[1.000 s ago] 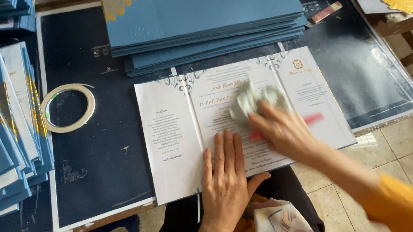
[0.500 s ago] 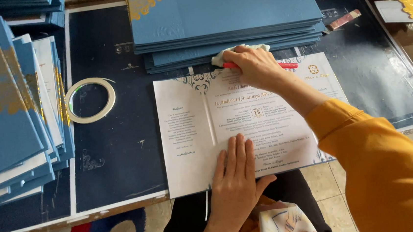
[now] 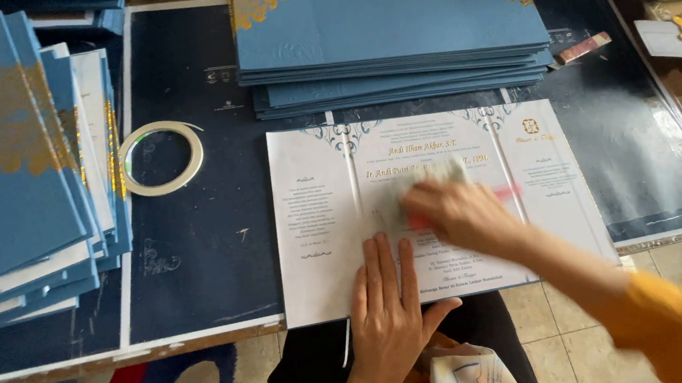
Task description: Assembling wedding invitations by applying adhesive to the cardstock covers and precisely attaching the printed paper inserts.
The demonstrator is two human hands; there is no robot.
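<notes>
White printed sheet [image 3: 440,208], one, left hand [image 3: 386,301] flat on it, right hand [image 3: 456,215] gripping perhaps a cloth [image 3: 437,177].

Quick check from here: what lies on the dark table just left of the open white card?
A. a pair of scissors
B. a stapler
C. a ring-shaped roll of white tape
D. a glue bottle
C: a ring-shaped roll of white tape lies flat on the dark table, between the open white card and the fanned stack of blue covers.
</notes>
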